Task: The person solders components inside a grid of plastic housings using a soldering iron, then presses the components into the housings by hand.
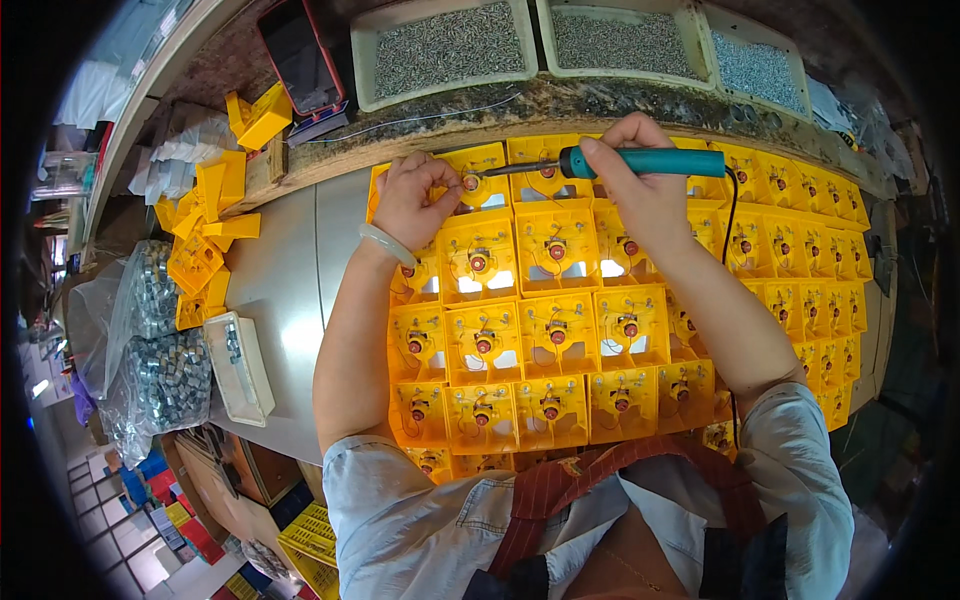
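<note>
Where the head view looks down on the counter [290, 290], both hands work at the far row of a block of yellow plastic housings [555, 330] laid edge to edge.

Right hand [640, 185]: fingers wrapped tight around the teal handle of a soldering iron [640, 162]. The handle lies nearly level and the metal tip points toward the left hand, ending at the red-centred part in the far-left housing [478, 178]. A black cord [733, 200] drops from the rear of the handle, past the right wrist.

Left hand [412, 200]: fingers curled and pressed onto that same far-left housing, fingertips just beside the iron's tip. Whether something thin is pinched between them cannot be told. A pale bracelet [388, 243] sits on the wrist.

Beyond both hands, three pale trays [445, 45] of small grey metal parts stand in a row on a raised ledge. A dark phone [300, 55] lies beyond the left hand. Left of the left hand lie loose yellow housings [210, 215], a small white tray [240, 365] and clear bags of metal parts [160, 350].
</note>
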Demonstrator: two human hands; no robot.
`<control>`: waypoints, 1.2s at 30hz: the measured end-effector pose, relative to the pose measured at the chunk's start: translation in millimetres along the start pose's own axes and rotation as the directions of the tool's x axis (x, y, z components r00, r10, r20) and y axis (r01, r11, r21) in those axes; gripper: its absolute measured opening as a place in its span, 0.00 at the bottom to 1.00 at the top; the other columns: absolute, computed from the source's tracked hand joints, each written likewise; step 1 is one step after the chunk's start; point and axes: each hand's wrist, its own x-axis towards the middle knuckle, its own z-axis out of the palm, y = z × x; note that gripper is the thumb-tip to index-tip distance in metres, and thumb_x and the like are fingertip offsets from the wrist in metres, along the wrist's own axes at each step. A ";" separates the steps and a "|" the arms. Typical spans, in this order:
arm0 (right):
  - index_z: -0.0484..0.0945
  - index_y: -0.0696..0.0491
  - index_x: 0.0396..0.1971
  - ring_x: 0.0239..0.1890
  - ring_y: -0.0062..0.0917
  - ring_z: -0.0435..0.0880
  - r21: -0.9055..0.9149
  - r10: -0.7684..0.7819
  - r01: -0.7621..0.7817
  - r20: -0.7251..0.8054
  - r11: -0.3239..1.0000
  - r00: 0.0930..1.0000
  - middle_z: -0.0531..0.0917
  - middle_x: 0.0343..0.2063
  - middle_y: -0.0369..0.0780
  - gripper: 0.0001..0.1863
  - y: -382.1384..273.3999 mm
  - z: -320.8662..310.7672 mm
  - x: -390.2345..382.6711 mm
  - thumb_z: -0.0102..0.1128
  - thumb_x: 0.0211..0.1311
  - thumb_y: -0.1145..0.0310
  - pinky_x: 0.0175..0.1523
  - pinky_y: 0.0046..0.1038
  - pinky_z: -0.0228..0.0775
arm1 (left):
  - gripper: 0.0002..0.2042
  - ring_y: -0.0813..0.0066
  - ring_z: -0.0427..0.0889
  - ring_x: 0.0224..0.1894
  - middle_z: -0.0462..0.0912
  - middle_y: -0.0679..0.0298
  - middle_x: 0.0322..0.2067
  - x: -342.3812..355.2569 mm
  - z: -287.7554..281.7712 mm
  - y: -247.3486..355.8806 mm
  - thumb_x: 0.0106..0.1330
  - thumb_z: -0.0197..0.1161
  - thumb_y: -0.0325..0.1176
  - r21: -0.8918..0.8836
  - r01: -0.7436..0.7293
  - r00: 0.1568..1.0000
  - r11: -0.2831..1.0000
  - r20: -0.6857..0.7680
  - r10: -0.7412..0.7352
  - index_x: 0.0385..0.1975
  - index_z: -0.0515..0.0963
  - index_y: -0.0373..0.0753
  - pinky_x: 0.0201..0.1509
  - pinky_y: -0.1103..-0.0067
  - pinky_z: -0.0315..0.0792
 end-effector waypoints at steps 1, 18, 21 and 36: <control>0.70 0.55 0.25 0.23 0.08 0.68 -0.065 -0.022 0.019 -0.034 0.998 0.999 0.73 0.20 0.30 0.10 -1.8 -5.1 0.4 0.63 0.56 0.70 0.27 0.14 0.58 | 0.04 0.66 0.70 0.42 0.75 0.67 0.32 -0.3 -0.1 0.9 0.53 0.63 0.36 0.002 0.000 1.000 1.000 0.000 0.000 0.26 0.79 0.46 0.49 0.69 0.54; 0.69 0.52 0.24 0.13 0.07 0.60 -0.093 -0.093 0.071 -0.264 0.993 0.960 0.68 0.12 0.28 0.09 -84.7 -143.8 -48.3 0.61 0.59 0.71 0.18 0.14 0.47 | 0.07 0.65 0.71 0.41 0.75 0.66 0.32 -23.2 -2.8 59.8 0.56 0.62 0.39 0.457 -0.292 0.931 0.840 -0.066 0.360 0.27 0.79 0.43 0.52 0.64 0.58; 0.69 0.53 0.24 0.13 0.08 0.60 -0.090 -0.113 0.090 -0.307 0.992 0.945 0.67 0.11 0.28 0.09 -91.8 -156.9 -56.1 0.61 0.58 0.71 0.19 0.14 0.47 | 0.09 0.65 0.72 0.41 0.75 0.65 0.33 -22.4 -0.5 86.5 0.56 0.61 0.40 0.501 -0.300 0.932 0.812 -0.030 0.362 0.31 0.80 0.44 0.54 0.65 0.59; 0.69 0.54 0.25 0.13 0.06 0.61 -0.059 -0.085 0.073 -0.243 0.996 0.966 0.69 0.13 0.28 0.08 -81.8 -147.6 -45.2 0.61 0.58 0.73 0.19 0.13 0.48 | 0.03 0.65 0.73 0.43 0.80 0.68 0.32 17.2 35.0 117.6 0.54 0.63 0.31 -0.024 -0.267 0.964 0.964 0.004 0.267 0.28 0.79 0.44 0.50 0.70 0.60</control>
